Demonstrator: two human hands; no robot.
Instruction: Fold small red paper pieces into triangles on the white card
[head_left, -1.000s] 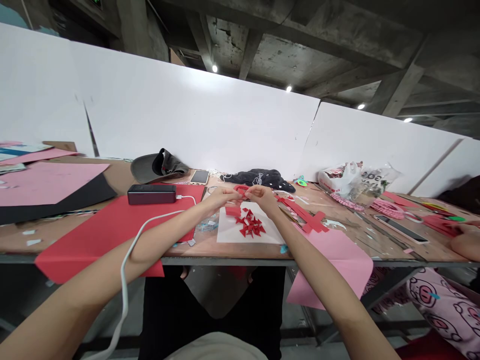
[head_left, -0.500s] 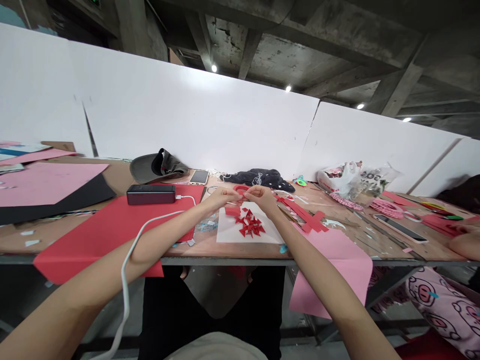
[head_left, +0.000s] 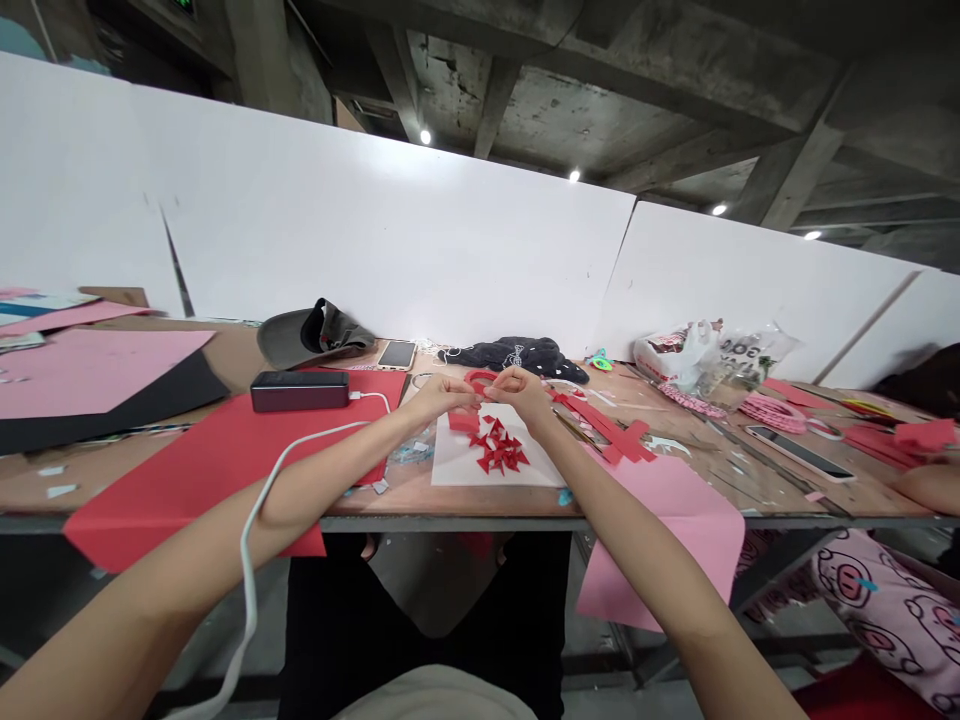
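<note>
My left hand [head_left: 447,397] and my right hand [head_left: 523,392] meet above the table, their fingertips pinching a curved red paper piece [head_left: 480,379] between them. Just below lies a white sheet [head_left: 491,458] bearing a cluster of small red paper cut-outs [head_left: 496,446] and a red paper square [head_left: 463,422]. A long red paper strip shape [head_left: 611,434] lies to the right of my right hand. A white cable [head_left: 259,500] runs across my left forearm from a black power bank [head_left: 299,391].
A large red sheet [head_left: 187,470] and a pink sheet [head_left: 664,525] overhang the table's front edge. A phone [head_left: 396,355], grey cap [head_left: 315,335], dark cloth [head_left: 517,358] and plastic bag [head_left: 709,358] stand at the back. A co-worker's hand [head_left: 930,483] holds red paper [head_left: 926,435] at right.
My hands stay nearly still on the red paper. The co-worker's hand at the right has lifted a piece of red paper off the table.
</note>
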